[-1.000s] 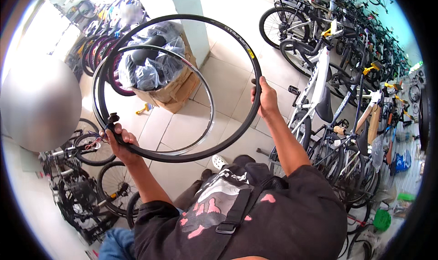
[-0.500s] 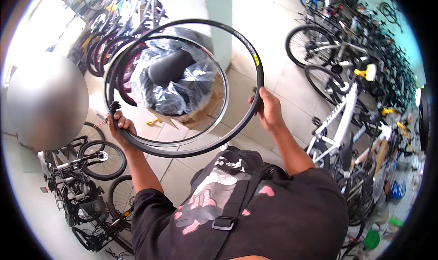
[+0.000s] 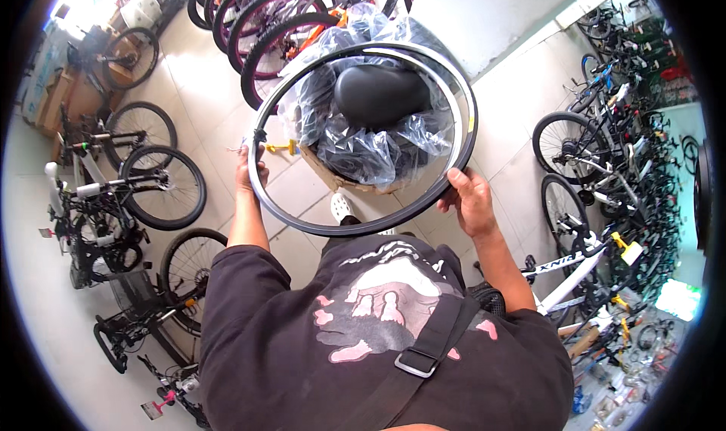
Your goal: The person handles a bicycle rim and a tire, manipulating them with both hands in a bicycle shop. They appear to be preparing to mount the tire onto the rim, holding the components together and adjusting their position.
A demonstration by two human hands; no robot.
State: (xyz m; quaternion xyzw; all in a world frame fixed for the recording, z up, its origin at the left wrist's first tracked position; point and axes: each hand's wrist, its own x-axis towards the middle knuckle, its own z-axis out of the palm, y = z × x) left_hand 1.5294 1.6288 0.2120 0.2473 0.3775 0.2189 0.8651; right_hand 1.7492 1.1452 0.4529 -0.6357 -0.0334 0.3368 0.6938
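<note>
Between my two hands I hold what look like two bare bicycle rims together, a black rim (image 3: 370,227) and a silver rim (image 3: 457,121) lying nearly inside it. My left hand (image 3: 250,170) grips the rims' left side, just below a small dark piece fixed there. At the lower right, my right hand (image 3: 469,200) pinches the edge between thumb and fingers. Through the hoops shows a black bicycle saddle (image 3: 382,94) on clear plastic wrapping (image 3: 359,155). This covers dark contents in a cardboard box, which is mostly hidden.
Bikes stand along the left, including one with a black wheel (image 3: 163,187). A row of purple-rimmed wheels (image 3: 280,49) is beyond the rims. On the right are a white bike frame (image 3: 575,276) and many crowded bikes. A small yellow object (image 3: 282,148) is beside the box.
The view has shifted, and a person at the left has gone out of it. The two rims now overlap more closely, with a smaller gap at the right. Both hands still hold them.
</note>
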